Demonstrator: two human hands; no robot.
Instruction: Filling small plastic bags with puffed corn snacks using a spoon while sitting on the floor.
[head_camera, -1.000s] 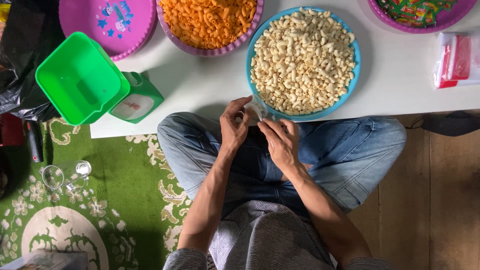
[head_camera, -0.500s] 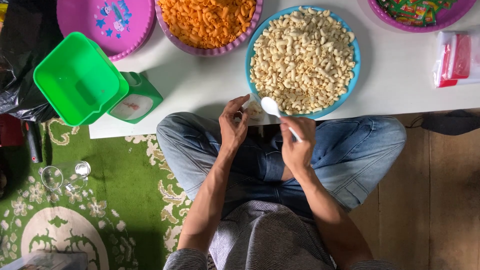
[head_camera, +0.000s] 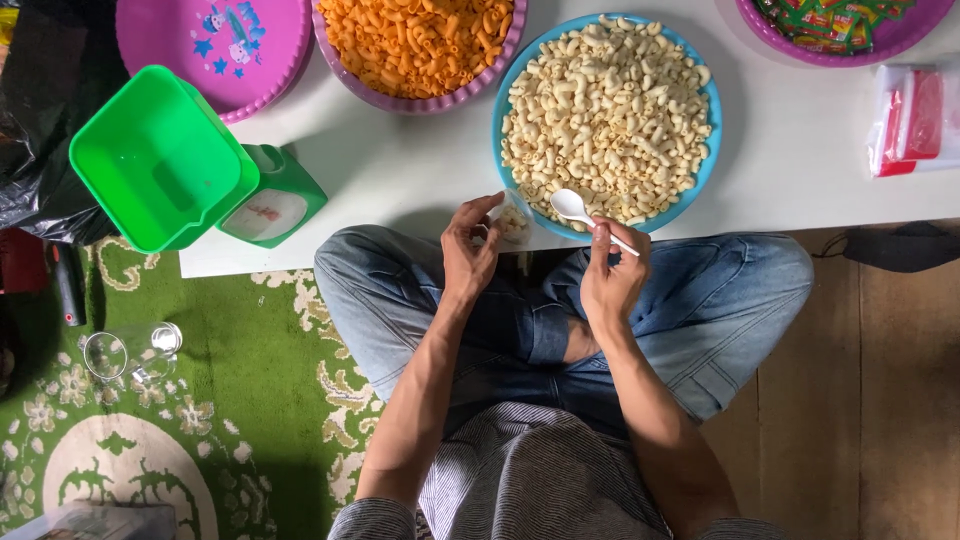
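While poised at the blue plate's (head_camera: 708, 150) near rim: white plastic spoon (head_camera: 590, 217), bowl outward, handle clamped in right hand (head_camera: 612, 282); small clear bag (head_camera: 513, 220) pinched in left hand (head_camera: 468, 255).

A low white tabletop (head_camera: 800, 160) spans the upper part of the view, lit evenly by soft light that throws faint shadows. Below it on the left lies a green rug (head_camera: 250, 400) patterned with cream flowers and a round medallion; on the right, bare wooden floorboards (head_camera: 880, 400) run in warm brown
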